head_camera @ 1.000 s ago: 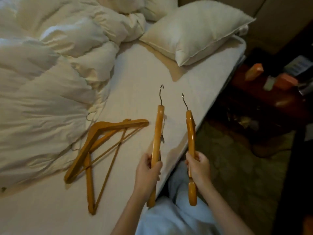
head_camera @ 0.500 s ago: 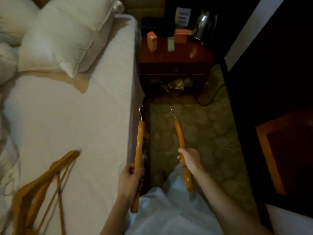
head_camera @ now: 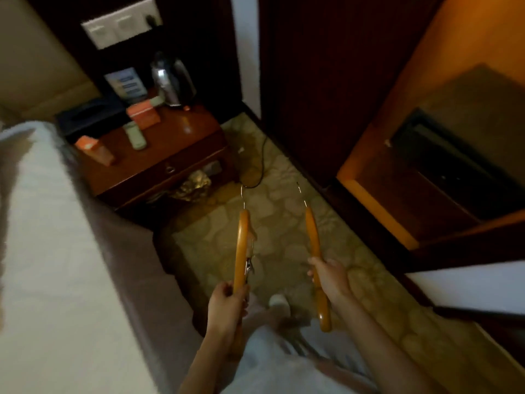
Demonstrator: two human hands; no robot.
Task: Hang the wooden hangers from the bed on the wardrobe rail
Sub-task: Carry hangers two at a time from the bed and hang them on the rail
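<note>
My left hand [head_camera: 225,304] grips a wooden hanger [head_camera: 242,245] seen edge-on, its metal hook pointing away from me and a metal clip hanging on its right side. My right hand [head_camera: 329,277] holds a second wooden hanger [head_camera: 314,237] the same way, hook forward, its lower end sticking out below my fist. Both hangers hover over the patterned carpet beside the bed [head_camera: 48,251]. The open wardrobe [head_camera: 426,172] is at the right, its inside lit orange; no rail shows.
A dark wooden nightstand [head_camera: 159,155] stands ahead on the left with a kettle [head_camera: 170,78], orange boxes and a remote on it. A black cable lies on the carpet [head_camera: 284,223]. A dark wardrobe door [head_camera: 318,81] stands ahead.
My view has swung right, away from the bed towards the wardrobe. The hangers left on the bed have gone out of view. Both hands still hold their hangers.
</note>
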